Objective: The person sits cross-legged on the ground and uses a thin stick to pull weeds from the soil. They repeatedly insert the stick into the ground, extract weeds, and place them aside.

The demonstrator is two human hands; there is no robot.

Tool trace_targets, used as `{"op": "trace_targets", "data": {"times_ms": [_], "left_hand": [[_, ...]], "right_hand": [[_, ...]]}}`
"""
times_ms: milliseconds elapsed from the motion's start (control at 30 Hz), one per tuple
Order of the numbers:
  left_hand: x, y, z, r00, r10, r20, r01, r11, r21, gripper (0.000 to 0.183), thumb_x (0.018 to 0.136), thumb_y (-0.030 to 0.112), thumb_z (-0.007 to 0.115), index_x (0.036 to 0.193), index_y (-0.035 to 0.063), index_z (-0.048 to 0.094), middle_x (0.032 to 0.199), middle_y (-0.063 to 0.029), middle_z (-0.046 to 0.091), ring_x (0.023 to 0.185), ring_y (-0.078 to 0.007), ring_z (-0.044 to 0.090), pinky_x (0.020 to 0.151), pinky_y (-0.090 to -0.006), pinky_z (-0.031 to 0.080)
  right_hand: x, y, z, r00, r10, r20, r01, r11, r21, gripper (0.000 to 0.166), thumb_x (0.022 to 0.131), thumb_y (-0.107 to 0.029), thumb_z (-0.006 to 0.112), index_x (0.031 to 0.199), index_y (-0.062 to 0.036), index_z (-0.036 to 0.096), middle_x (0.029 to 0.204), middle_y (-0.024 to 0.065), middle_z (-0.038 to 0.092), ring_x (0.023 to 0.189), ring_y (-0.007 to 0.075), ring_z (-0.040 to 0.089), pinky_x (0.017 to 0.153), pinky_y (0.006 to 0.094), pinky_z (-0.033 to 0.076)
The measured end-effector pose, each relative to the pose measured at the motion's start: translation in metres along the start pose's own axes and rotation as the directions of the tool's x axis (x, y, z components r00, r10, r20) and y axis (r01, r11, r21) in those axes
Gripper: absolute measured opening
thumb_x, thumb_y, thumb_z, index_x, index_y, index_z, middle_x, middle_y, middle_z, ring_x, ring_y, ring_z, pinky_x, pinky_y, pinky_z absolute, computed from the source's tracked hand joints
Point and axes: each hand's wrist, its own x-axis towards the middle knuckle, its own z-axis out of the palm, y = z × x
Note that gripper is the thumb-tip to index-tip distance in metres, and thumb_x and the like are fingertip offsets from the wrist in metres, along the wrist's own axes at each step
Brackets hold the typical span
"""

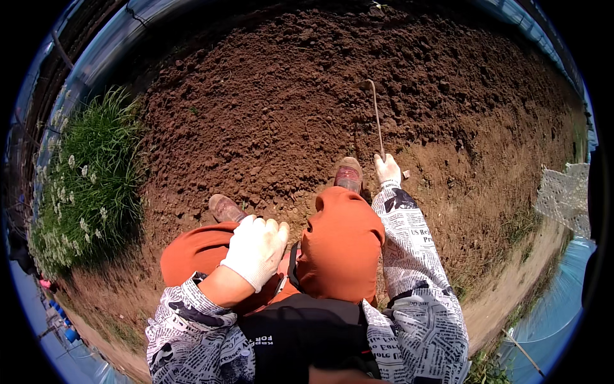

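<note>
My right hand (387,171), in a white work glove, grips the end of a thin-shafted hand hoe (377,115). The hoe reaches forward, and its bent head rests at the surface of loose brown soil (259,110). My left hand (256,247), gloved the same way, is curled above my left thigh, near the bent knee. Its palm side is hidden, and nothing sticks out of it. Both my knees, in orange trousers (343,240), are bent in a squat. My brown shoes (348,175) stand at the near edge of the crumbled soil.
A clump of grassy plants with white flowers (91,182) grows on the left. Smoother, packed earth (479,230) lies to the right. Beyond it are a pale perforated sheet (566,197) and blue plastic film (551,283). More plastic film (103,48) borders the upper left.
</note>
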Motion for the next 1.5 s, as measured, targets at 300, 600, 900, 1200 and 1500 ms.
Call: {"op": "trace_targets", "data": {"times_ms": [300, 600, 900, 1200, 1500], "left_hand": [[0.0, -0.003, 0.006, 0.999, -0.029, -0.016, 0.028, 0.997, -0.067, 0.021, 0.079, 0.012, 0.054, 0.098, 0.0063, 0.059, 0.083, -0.0093, 0.058, 0.08, -0.0277, 0.058, 0.073, -0.038, 0.048], [0.001, 0.0, 0.013, 0.999, 0.008, -0.039, -0.011, 0.997, -0.072, 0.018, 0.08, 0.013, 0.053, 0.096, 0.0059, 0.059, 0.081, -0.0095, 0.059, 0.078, -0.028, 0.059, 0.073, -0.0385, 0.048], [-0.005, -0.002, 0.016, 1.0, -0.022, 0.015, 0.022, 0.999, -0.043, 0.017, 0.081, 0.013, 0.052, 0.096, 0.0063, 0.06, 0.082, -0.01, 0.06, 0.08, -0.0283, 0.06, 0.074, -0.0386, 0.048], [0.0, -0.001, 0.012, 1.0, -0.023, -0.012, 0.022, 0.998, -0.053, 0.015, 0.082, 0.013, 0.052, 0.092, 0.0061, 0.061, 0.082, -0.0112, 0.061, 0.079, -0.0292, 0.061, 0.072, -0.0396, 0.049], [-0.004, -0.002, 0.015, 1.0, -0.025, -0.008, 0.024, 0.999, -0.039, 0.014, 0.082, 0.013, 0.053, 0.091, 0.0063, 0.061, 0.082, -0.0121, 0.062, 0.08, -0.0301, 0.062, 0.074, -0.0408, 0.049]], "right_hand": [[0.008, -0.028, 0.018, 0.958, 0.088, 0.273, -0.033, 0.979, -0.199, 0.042, 0.094, -0.039, 0.048, 0.118, -0.0054, 0.053, 0.113, 0.0244, 0.062, 0.109, 0.0388, 0.058, 0.092, 0.047, 0.046], [-0.092, 0.086, 0.038, 0.938, 0.196, 0.285, -0.111, 0.951, -0.289, 0.039, 0.092, -0.045, 0.052, 0.108, -0.0089, 0.053, 0.097, 0.0224, 0.066, 0.094, 0.0409, 0.063, 0.081, 0.0494, 0.048], [-0.072, 0.063, 0.044, 0.988, 0.06, 0.142, -0.026, 0.973, -0.229, 0.04, 0.092, -0.05, 0.049, 0.104, -0.0117, 0.053, 0.089, 0.0208, 0.067, 0.086, 0.0404, 0.065, 0.076, 0.0503, 0.049], [-0.049, -0.004, 0.013, 0.907, 0.07, 0.416, 0.011, 0.982, -0.19, 0.041, 0.096, -0.039, 0.047, 0.117, -0.0043, 0.051, 0.114, 0.025, 0.061, 0.109, 0.0395, 0.057, 0.092, 0.0482, 0.045], [-0.122, 0.097, -0.005, 0.977, -0.031, 0.211, 0.123, 0.89, -0.439, 0.032, 0.091, -0.045, 0.054, 0.1, -0.0141, 0.054, 0.083, 0.0178, 0.067, 0.08, 0.0374, 0.066, 0.071, 0.0482, 0.05]]}}
